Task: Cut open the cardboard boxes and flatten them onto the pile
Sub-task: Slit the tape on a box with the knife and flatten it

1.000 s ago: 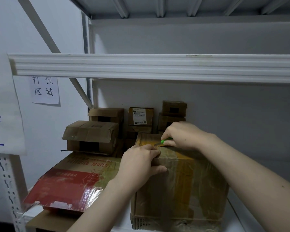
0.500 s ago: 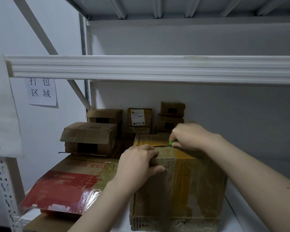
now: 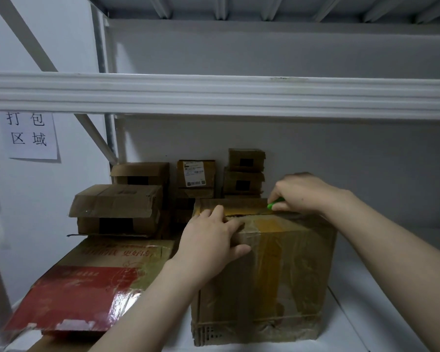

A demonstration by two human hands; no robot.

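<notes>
A tall taped cardboard box [image 3: 277,275] stands on the white shelf in front of me. My left hand [image 3: 211,242] grips its top front edge at the left, fingers over the top and thumb on the front face. My right hand [image 3: 300,194] holds a green-handled cutter [image 3: 273,205] at the top seam near the box's far right side. A slit in the tape runs along the top between my hands. The blade itself is hidden.
A flattened red and gold carton [image 3: 87,288] lies on the pile at the left. Behind it sit several small cardboard boxes [image 3: 117,207], some stacked against the back wall [image 3: 244,171]. A white shelf beam [image 3: 214,95] crosses overhead. Bare shelf lies to the right.
My right hand has drawn the green cutter to the right along the top seam, and the slit in the tape is longer. My left hand has kept its grip on the box edge.
</notes>
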